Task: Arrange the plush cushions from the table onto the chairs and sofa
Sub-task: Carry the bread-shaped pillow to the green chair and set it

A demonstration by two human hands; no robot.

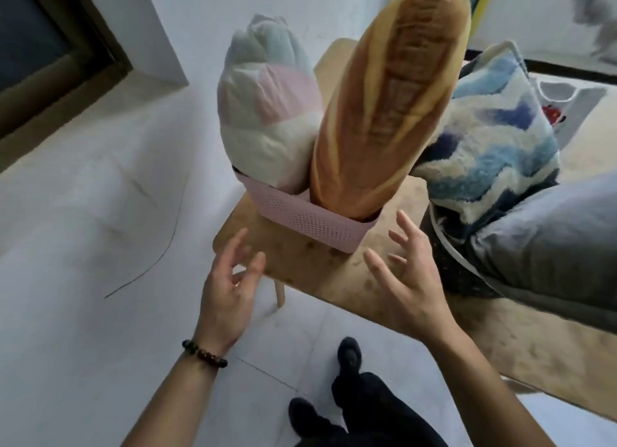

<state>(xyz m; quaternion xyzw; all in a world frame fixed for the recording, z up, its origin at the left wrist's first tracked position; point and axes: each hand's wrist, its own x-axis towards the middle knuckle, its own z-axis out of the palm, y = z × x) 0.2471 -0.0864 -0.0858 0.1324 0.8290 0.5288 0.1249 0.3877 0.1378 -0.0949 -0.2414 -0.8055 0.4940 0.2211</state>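
Observation:
A long baguette-shaped plush cushion (390, 99) stands upright in a pink perforated basket (300, 217) on the wooden table (394, 279). Beside it in the basket leans a pastel white, pink and blue cushion (267, 119). To the right, a fluffy blue-and-white cushion (490, 146) and a grey cushion (551, 246) sit in a dark basket (450, 266). My left hand (227, 293) and my right hand (407, 279) hover in front of the pink basket, fingers spread and holding nothing.
A white wall and a dark window frame (50, 65) lie to the left. White floor tiles and my dark shoes (347, 356) are below the table edge. A white bag (567, 112) sits at the back right.

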